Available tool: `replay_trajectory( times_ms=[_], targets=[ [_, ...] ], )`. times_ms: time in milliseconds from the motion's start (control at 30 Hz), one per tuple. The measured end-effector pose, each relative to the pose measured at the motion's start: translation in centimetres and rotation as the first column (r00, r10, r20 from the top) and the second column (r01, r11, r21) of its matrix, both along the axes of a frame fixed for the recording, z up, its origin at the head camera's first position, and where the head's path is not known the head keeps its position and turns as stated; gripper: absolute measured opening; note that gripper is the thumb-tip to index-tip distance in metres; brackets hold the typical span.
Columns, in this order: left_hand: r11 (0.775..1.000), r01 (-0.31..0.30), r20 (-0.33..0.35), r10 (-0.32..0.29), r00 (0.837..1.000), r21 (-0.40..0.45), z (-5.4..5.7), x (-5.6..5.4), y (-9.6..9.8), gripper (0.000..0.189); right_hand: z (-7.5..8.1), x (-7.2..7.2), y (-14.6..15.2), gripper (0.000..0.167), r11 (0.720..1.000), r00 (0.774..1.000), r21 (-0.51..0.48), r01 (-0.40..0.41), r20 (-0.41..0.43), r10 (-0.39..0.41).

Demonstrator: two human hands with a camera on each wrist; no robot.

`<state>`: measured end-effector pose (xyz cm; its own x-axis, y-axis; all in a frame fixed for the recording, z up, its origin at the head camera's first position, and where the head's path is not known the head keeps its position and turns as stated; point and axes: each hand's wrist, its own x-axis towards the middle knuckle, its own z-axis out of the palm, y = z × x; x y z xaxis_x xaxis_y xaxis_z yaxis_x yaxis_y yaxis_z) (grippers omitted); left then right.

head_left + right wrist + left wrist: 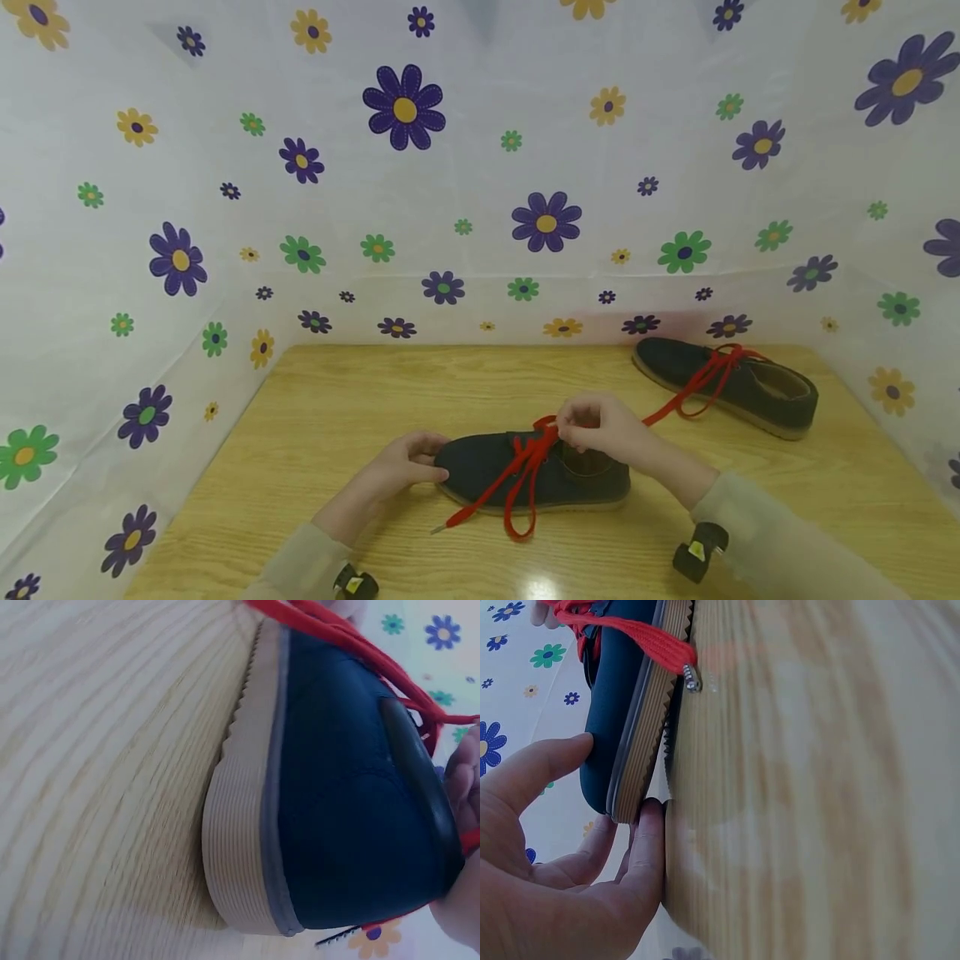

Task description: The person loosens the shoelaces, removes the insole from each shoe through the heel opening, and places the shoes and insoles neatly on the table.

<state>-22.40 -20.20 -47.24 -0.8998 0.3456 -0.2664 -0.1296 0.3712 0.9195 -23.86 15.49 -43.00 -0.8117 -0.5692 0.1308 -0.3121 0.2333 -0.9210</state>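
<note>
A dark navy shoe [476, 467] lies sole down on the table, toe to the left. My left hand [401, 467] grips its toe; in the left wrist view the thumb presses the upper and the fingers [651, 847] reach the sole's edge. Over the tongue, a red shoelace [528, 454] is gathered, with one loop and a metal-tipped end [692, 679] hanging down the near side. Above the shoe's opening, my right hand [607, 429] pinches a part of the lace [459, 719] between thumb and forefinger. The shoe's heel [352, 795] sits below that hand.
A matching shoe [783, 408] stands at the back right of the wooden table [360, 383], its red lace [697, 379] looped and trailing toward my right wrist. A white flowered cloth [465, 183] closes in the back and sides.
</note>
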Motion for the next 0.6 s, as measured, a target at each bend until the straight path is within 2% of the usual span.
replay_trajectory(
  times_ms=[100,200,367,600],
  targets=[
    [1.000,-0.005,-0.003,0.005,1.000,-0.005,0.0,0.1,0.1,0.059,0.1,0.0,0.4,0.009,0.995,0.999,-0.097,-0.032,0.026,0.035],
    [1.000,0.000,-0.008,0.000,1.000,-0.002,0.0,0.0,0.0,0.059,0.2,-0.1,0.5,0.009,0.992,0.997,-0.104,-0.073,0.009,0.074],
    [1.000,0.005,0.007,-0.005,1.000,0.015,0.0,0.0,-0.2,0.060,0.6,-0.3,0.3,0.018,0.996,0.996,-0.022,-0.086,0.019,0.086],
    [1.000,0.012,0.007,-0.012,1.000,0.002,0.0,-0.2,0.1,0.060,0.9,-0.2,-0.7,0.024,0.988,1.000,0.149,0.027,0.001,-0.027]
  ],
)
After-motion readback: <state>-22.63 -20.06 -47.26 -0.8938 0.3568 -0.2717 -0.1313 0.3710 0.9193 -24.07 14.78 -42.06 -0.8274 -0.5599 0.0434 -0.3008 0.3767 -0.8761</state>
